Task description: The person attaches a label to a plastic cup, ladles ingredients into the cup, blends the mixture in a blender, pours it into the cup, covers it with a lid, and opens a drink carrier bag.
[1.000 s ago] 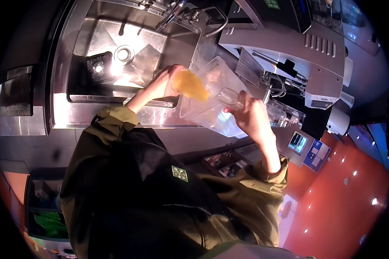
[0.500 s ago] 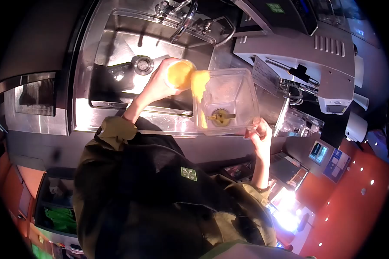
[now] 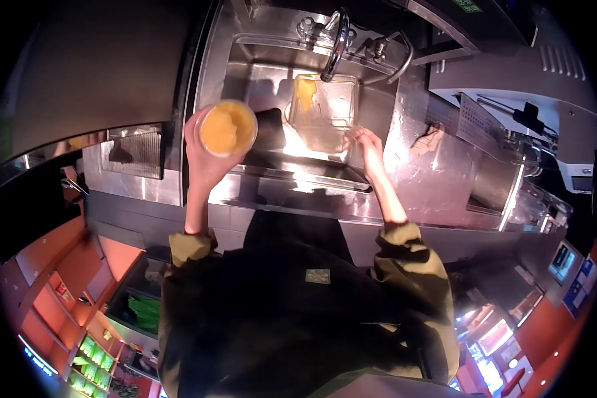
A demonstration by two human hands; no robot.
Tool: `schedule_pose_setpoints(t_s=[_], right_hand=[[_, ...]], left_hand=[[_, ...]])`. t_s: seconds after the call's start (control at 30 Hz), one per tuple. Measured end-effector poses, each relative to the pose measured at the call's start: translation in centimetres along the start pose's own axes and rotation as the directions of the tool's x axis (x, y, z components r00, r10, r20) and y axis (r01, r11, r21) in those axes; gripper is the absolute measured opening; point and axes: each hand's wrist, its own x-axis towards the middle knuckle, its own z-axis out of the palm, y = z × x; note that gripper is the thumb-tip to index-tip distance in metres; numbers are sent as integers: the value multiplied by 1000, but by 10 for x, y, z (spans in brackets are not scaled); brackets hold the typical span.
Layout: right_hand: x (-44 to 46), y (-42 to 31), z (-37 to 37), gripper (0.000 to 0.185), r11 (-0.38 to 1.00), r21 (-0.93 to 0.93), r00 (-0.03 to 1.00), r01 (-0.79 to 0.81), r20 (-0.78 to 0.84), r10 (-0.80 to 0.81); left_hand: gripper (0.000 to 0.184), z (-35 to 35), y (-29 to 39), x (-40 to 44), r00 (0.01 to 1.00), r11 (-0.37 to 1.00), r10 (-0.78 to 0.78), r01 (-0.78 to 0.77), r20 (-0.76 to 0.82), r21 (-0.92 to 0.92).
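Note:
A clear cup filled with thick orange-yellow slush (image 3: 227, 129) is in my left hand (image 3: 204, 167), its fingers wrapped round the side, at the left edge of the sink. My right hand (image 3: 367, 147) is closed on the near right part of a clear square blender jar (image 3: 325, 140). The jar is tilted down inside the steel sink (image 3: 249, 76), and yellow residue (image 3: 305, 93) clings to its far left wall. Beside the cup, a black object (image 3: 270, 129) sits in the sink, its kind unclear.
A curved faucet (image 3: 338, 50) rises behind the sink, with a second spout (image 3: 404, 56) to its right. On the right counter lies a brownish crumpled piece (image 3: 428, 138), near a perforated panel (image 3: 479, 123). A drip grate (image 3: 132, 154) is set into the left counter.
The cup and jar have moved apart. My left hand has drawn the cup left, while my right hand has lowered the jar into the sink. The view has shifted too.

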Motion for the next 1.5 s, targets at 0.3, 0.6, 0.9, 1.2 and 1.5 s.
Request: schedule_pose_setpoints(t_s=[0.3,0.6,0.9,1.2,1.5], right_hand=[[79,145,47,31,953,126,957,-275,130,259],[144,7,15,27,515,-827,944,224,53,-325],[217,-78,30,39,166,-878,784,448,298,-544],[161,-35,25,54,-63,-723,437,688,482,-759],[-41,77,30,35,250,-192,286,949,859,-425]], left_hand=[[89,-15,9,-13,1000,982,16,-18,13,190],[88,-6,16,-16,1000,1000,12,-12,17,25],[91,-27,45,-69,994,994,-70,77,-90,79],[90,-40,118,-183,972,810,-113,211,-207,548],[84,-15,200,-388,483,889,-187,453,-856,62]])
